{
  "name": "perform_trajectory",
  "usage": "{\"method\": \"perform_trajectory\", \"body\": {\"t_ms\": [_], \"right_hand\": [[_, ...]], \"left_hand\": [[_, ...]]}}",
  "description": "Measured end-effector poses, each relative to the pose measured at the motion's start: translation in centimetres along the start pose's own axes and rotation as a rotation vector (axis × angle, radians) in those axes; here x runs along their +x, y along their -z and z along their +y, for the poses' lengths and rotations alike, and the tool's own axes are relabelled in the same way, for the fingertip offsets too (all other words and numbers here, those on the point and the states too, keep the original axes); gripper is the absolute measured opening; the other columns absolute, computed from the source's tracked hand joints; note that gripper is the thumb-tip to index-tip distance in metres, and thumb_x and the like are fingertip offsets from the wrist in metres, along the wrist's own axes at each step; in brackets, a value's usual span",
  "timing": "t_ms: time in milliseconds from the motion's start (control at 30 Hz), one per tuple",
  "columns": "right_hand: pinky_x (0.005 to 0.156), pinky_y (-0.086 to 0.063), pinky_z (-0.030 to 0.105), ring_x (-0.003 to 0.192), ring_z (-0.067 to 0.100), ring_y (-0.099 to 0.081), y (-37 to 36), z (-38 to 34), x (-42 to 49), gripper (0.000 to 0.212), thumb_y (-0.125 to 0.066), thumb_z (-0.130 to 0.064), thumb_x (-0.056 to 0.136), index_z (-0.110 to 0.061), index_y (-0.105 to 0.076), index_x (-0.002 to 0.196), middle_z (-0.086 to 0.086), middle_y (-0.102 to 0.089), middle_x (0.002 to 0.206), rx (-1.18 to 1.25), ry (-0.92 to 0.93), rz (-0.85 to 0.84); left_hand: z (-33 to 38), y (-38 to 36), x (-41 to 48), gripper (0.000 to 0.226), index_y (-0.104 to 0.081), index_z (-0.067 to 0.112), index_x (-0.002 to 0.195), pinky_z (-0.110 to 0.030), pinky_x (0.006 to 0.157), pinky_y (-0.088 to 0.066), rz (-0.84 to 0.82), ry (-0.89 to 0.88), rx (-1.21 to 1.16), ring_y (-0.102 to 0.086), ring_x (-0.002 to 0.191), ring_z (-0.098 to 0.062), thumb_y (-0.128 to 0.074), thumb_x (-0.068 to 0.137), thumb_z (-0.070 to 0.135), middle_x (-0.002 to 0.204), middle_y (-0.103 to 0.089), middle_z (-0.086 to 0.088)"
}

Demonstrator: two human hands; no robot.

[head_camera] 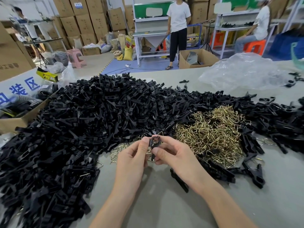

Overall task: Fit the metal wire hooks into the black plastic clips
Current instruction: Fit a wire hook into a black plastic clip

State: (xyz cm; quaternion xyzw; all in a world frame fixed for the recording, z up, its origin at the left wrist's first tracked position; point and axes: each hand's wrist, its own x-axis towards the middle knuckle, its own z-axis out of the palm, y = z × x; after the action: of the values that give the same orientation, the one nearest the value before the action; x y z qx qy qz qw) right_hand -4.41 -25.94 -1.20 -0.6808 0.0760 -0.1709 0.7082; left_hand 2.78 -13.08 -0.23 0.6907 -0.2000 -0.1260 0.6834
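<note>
- Your left hand [131, 156] pinches the clip [153, 144] from the left, thumb on its face and the other fingers curled behind.
- Your right hand [174, 156] pinches the same clip lower down, between thumb and forefinger. The remaining fingers are tucked under.
- The clip sits upright between your two thumbs, lifted off the table [164, 206], just in front of the clip pile [82, 122].
- A glint of wire, probably the hook [155, 142], shows at the clip's head. Your thumbs cover too much to tell whether it is seated.
- Judging by the grip, you are at the pressing-in stage. Steady the clip body with the left hand and let the right hand do the pushing.
- Line the wire ends up with the clip's holes before you apply force. A skewed push will likely bend the wire or make it spring out.
- Press with the thumb pad, not the nail, and stay clear of the wire tips.
- Check that both ends have caught before you let go.
- The hook pile [212, 134] lies near your right hand, so reach there for the next one. A spare clip [179, 180] lies just under your right wrist.
</note>
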Motion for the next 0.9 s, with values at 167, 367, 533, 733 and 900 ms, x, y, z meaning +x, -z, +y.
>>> {"method": "perform_trajectory", "body": {"t_ms": [167, 367, 533, 733, 900], "right_hand": [[0.077, -0.056, 0.022, 0.08, 0.011, -0.071, 0.2, 0.0, -0.1, 0.036, -0.069, -0.014, 0.096, -0.033, -0.067, 0.126, -0.005, -0.072, 0.084, -0.01, 0.001, 0.013], [0.073, -0.057, 0.023, 0.075, 0.016, -0.07, 0.3, 0.0, 0.0, 0.032, -0.074, -0.008, 0.09, -0.033, -0.073, 0.111, 0.001, -0.069, 0.078, 0.102, 0.001, 0.003], [0.072, -0.059, 0.025, 0.076, 0.015, -0.072, 0.9, -0.2, 0.1, 0.023, -0.077, -0.009, 0.087, -0.02, -0.07, 0.105, 0.0, -0.076, 0.091, 0.069, 0.005, 0.14], [0.064, -0.054, 0.016, 0.07, 0.016, -0.073, 1.6, -0.7, 0.1, 0.024, -0.075, -0.013, 0.088, -0.019, -0.068, 0.11, 0.001, -0.075, 0.089, 0.089, 0.029, 0.312], [0.065, -0.056, 0.017, 0.075, 0.014, -0.074, 1.4, -0.7, 0.2, 0.021, -0.07, -0.009, 0.092, -0.017, -0.066, 0.111, -0.002, -0.076, 0.088, 0.112, 0.031, 0.32]], "left_hand": [[0.0, -0.4, -0.2, 0.018, -0.077, 0.032, 0.097, -0.02, 0.051, -0.043, -0.034, -0.011, -0.026, -0.048, 0.059, -0.011, -0.059, 0.097, 0.035, 0.068, -0.06, 0.0], [0.2, -0.3, -0.3, 0.022, -0.071, 0.021, 0.087, -0.017, 0.056, -0.047, -0.065, -0.021, -0.044, -0.058, 0.061, -0.007, -0.059, 0.092, 0.04, 0.07, -0.068, 0.003], [-0.6, 1.2, 0.2, 0.026, -0.066, 0.039, 0.105, -0.026, 0.07, -0.048, 0.028, -0.171, 0.356, -0.061, 0.076, -0.007, -0.042, 0.102, 0.048, 0.085, -0.068, 0.014], [-1.8, 2.2, 0.6, 0.036, -0.062, 0.033, 0.128, -0.034, 0.099, -0.033, -0.035, -0.312, 1.176, -0.046, 0.115, -0.017, -0.051, 0.097, 0.049, 0.117, -0.053, 0.007], [-1.8, 2.2, 1.0, 0.026, -0.065, 0.032, 0.114, -0.031, 0.096, -0.032, -0.047, -0.332, 1.178, -0.05, 0.111, -0.015, -0.049, 0.099, 0.045, 0.111, -0.054, 0.01]]}}
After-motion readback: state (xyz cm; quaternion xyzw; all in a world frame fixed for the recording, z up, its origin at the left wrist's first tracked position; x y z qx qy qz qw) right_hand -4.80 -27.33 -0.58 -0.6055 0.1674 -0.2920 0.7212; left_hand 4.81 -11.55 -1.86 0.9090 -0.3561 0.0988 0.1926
